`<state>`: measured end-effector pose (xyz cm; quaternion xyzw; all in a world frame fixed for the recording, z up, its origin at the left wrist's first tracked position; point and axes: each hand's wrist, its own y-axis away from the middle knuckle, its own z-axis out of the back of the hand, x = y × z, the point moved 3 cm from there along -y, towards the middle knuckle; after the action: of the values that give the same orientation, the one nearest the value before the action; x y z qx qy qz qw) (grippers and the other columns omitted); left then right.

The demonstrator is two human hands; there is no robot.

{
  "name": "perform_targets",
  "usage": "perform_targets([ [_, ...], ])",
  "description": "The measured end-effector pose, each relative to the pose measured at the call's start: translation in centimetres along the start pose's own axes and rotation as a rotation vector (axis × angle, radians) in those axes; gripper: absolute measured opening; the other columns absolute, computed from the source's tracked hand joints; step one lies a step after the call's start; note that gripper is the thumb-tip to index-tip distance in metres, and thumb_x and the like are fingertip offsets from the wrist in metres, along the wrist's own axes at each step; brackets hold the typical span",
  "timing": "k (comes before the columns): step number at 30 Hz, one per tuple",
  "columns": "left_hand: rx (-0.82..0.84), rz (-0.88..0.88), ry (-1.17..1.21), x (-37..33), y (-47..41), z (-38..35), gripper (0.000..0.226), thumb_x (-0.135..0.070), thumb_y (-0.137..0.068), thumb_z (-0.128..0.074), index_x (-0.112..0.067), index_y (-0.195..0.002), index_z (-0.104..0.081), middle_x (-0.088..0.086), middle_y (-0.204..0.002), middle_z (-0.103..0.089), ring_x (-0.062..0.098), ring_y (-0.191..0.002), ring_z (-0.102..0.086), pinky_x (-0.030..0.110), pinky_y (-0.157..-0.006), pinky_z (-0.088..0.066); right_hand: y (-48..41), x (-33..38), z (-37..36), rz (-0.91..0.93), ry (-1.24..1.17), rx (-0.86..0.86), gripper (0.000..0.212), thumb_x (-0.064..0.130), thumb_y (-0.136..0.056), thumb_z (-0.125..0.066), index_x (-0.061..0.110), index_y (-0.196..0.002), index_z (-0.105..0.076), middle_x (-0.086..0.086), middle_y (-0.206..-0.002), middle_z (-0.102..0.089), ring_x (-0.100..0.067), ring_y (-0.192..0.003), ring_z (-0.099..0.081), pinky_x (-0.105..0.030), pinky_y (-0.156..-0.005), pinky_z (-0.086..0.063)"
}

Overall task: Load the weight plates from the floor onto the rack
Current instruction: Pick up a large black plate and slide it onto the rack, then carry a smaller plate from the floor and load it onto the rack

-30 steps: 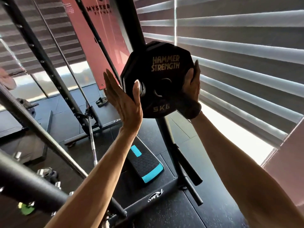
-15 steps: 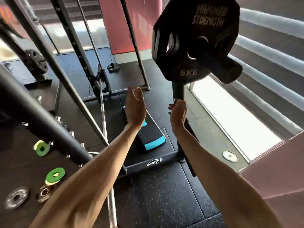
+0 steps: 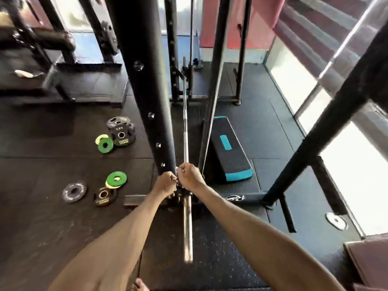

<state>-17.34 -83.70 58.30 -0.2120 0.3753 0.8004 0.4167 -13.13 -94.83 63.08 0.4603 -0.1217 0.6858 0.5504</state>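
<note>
Head cam: looks like a between-plates moment. The left hand and right hand are both curled low by the chrome steel barbell, too blurry to tell if they're gripping anything. The flat green rubber discs, stacked black grip plates and grey iron disc are still on the floor, left of the black steel rack upright. Next up is probably a reach left.

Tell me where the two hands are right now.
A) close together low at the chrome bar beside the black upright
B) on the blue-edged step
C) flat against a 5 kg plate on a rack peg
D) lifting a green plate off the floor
A: the left hand and right hand meet, fingers curled, at the chrome bar by the black upright; the nearest green plate lies untouched to their left.
</note>
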Motion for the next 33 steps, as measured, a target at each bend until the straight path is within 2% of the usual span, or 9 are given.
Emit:
perform_targets([
  [3,-0.021,0.026,-0.032,6.5,-1.9,5.8,0.025,-0.006,-0.089,-0.041,-0.010,-0.083,-0.065,0.015,-0.075,-0.073,0.028,-0.056,-0.069,0.030,-0.051,-0.054,-1.6,4.5,-7.4,0.028,0.088,0.020,0.022,0.022,-0.093,-0.051,0.011,-0.095,-0.070,-0.011,-0.105,-0.072,-0.029,-0.104,-0.064,-0.032,-0.086,-0.048],
  [7,-0.011,0.073,-0.003,15.2,-4.7,13.0,0.025,-0.005,-0.089,-0.044,-0.003,-0.091,-0.068,0.026,-0.083,-0.072,0.043,-0.080,-0.072,0.045,-0.068,-0.058,-4.3,8.7,-16.4,0.011,0.190,0.102,0.022,0.025,-0.090,-0.047,0.016,-0.088,-0.066,-0.013,-0.095,-0.074,-0.034,-0.095,-0.068,-0.037,-0.085,-0.054],
  [9,-0.015,0.109,0.037,19.4,-5.4,16.0,0.022,-0.007,-0.091,-0.043,-0.003,-0.088,-0.065,0.030,-0.085,-0.071,0.046,-0.080,-0.071,0.051,-0.067,-0.059,-5.5,10.3,-20.2,0.003,0.217,0.136,0.023,0.025,-0.090,-0.046,0.015,-0.091,-0.066,-0.015,-0.093,-0.074,-0.035,-0.089,-0.070,-0.042,-0.083,-0.057],
  [15,-0.057,0.187,0.048,27.3,-6.9,23.2,0.017,-0.015,-0.092,-0.045,-0.010,-0.083,-0.058,0.023,-0.089,-0.072,0.039,-0.081,-0.071,0.045,-0.073,-0.059,-8.1,14.4,-29.0,0.021,0.346,0.248,0.026,0.021,-0.095,-0.043,0.009,-0.103,-0.065,-0.017,-0.105,-0.071,-0.036,-0.101,-0.065,-0.039,-0.085,-0.050],
  [19,-0.019,0.225,0.042,30.3,-9.1,26.2,0.019,-0.017,-0.093,-0.043,-0.009,-0.084,-0.059,0.019,-0.081,-0.073,0.034,-0.065,-0.072,0.040,-0.066,-0.059,-11.2,16.7,-33.8,0.031,0.412,0.281,0.030,0.022,-0.097,-0.042,0.006,-0.108,-0.065,-0.019,-0.110,-0.070,-0.037,-0.104,-0.064,-0.040,-0.085,-0.050],
  [22,-0.001,0.246,0.053,32.0,-12.5,28.2,0.023,-0.017,-0.093,-0.042,-0.005,-0.094,-0.062,0.017,-0.081,-0.073,0.033,-0.068,-0.072,0.040,-0.071,-0.059,-14.7,18.3,-36.5,0.028,0.436,0.309,0.031,0.023,-0.098,-0.041,0.007,-0.108,-0.065,-0.020,-0.111,-0.069,-0.039,-0.103,-0.064,-0.041,-0.085,-0.051],
  [25,-0.008,0.276,0.060,33.4,-16.4,30.3,0.017,-0.019,-0.093,-0.047,-0.010,-0.088,-0.061,0.015,-0.079,-0.074,0.030,-0.068,-0.072,0.038,-0.071,-0.059,-18.8,19.6,-38.6,0.001,0.433,0.343,0.031,0.022,-0.097,-0.041,0.007,-0.107,-0.066,-0.019,-0.110,-0.070,-0.039,-0.102,-0.065,-0.040,-0.083,-0.052],
  [30,-0.026,0.328,0.051,35.8,-21.9,33.4,0.018,-0.017,-0.092,-0.052,-0.006,-0.096,-0.066,0.021,-0.096,-0.072,0.037,-0.091,-0.069,0.041,-0.077,-0.056,-24.2,21.6,-41.5,-0.057,0.426,0.367,0.032,0.024,-0.096,-0.040,0.007,-0.108,-0.064,-0.020,-0.112,-0.068,-0.041,-0.102,-0.063,-0.041,-0.082,-0.051],
  [33,0.002,0.327,0.048,37.7,-24.6,34.6,0.014,-0.018,-0.091,-0.052,-0.009,-0.092,-0.063,0.024,-0.095,-0.072,0.042,-0.089,-0.069,0.047,-0.076,-0.057,-26.7,22.8,-43.5,-0.062,0.435,0.393,0.032,0.023,-0.097,-0.041,0.005,-0.111,-0.064,-0.023,-0.114,-0.067,-0.042,-0.105,-0.062,-0.040,-0.083,-0.050],
])
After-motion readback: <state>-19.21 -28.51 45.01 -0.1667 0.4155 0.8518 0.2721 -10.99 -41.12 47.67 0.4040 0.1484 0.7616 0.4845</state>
